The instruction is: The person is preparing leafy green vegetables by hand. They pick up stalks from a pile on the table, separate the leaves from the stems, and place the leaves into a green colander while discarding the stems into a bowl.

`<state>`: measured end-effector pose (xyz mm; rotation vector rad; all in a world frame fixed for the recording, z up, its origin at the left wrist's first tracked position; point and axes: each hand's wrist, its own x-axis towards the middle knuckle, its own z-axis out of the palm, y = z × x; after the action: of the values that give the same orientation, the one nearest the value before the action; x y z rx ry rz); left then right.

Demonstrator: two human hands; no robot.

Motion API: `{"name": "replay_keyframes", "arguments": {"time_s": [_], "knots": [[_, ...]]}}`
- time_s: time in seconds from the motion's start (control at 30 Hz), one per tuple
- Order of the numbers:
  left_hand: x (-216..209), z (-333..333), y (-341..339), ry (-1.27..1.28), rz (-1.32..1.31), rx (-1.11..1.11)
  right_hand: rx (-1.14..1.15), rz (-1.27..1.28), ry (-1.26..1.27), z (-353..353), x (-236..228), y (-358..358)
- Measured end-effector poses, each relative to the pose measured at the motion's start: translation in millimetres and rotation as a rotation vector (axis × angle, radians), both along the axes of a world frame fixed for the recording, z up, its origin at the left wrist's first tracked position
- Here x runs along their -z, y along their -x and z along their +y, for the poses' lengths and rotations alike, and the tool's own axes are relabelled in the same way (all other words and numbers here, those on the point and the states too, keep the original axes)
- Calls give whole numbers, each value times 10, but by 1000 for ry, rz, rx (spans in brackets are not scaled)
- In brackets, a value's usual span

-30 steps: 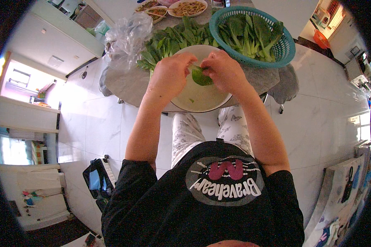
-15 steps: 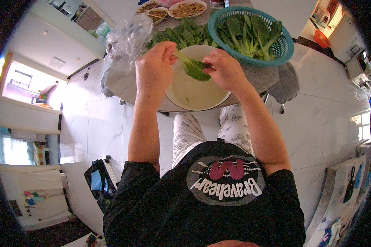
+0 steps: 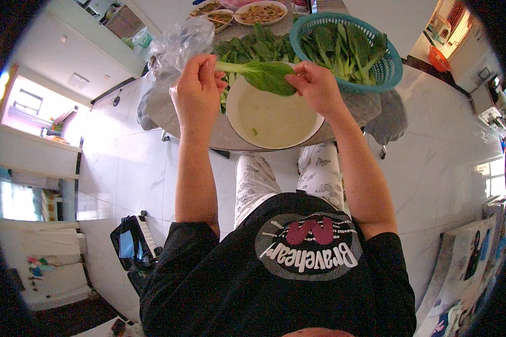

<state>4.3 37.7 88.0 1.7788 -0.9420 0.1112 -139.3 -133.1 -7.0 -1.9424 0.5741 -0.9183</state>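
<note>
Stretched between my two hands is a leaf of leafy green vegetable (image 3: pixel 269 77), above the near part of the table. My left hand (image 3: pixel 198 87) pinches its pale stem, and my right hand (image 3: pixel 316 87) grips the tip of the green blade. Beneath it stands a wide white basin (image 3: pixel 272 121) with a small green scrap on its bottom. A teal plastic basket (image 3: pixel 396 70) behind my right hand holds several green stalks (image 3: pixel 343 56). More loose greens (image 3: pixel 256 45) lie behind the basin.
A crumpled clear plastic bag (image 3: pixel 177 48) sits left of the greens on the grey table (image 3: pixel 166 106). Plates of food, one a white plate (image 3: pixel 260 12), stand at the far side. A black open case (image 3: pixel 134 241) lies on the tiled floor at the left.
My left hand has shifted slightly left and my right hand slightly right. The leaf now lies higher and straighter between them, with more of its pale stem showing.
</note>
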Motion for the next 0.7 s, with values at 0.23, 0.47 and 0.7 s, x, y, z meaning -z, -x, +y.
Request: {"name": "replay_keyframes", "arguments": {"time_s": [0.23,0.47,0.7], "knots": [[327,8,-43,198,-73,5,127,-273,-322,187,-288,28],[491,-28,342,92,-489,6,-178,-96,-302,494,-421,18],[597,-80,453,159,-643,233,-102,-172,-460,474,-538,-1]]}}
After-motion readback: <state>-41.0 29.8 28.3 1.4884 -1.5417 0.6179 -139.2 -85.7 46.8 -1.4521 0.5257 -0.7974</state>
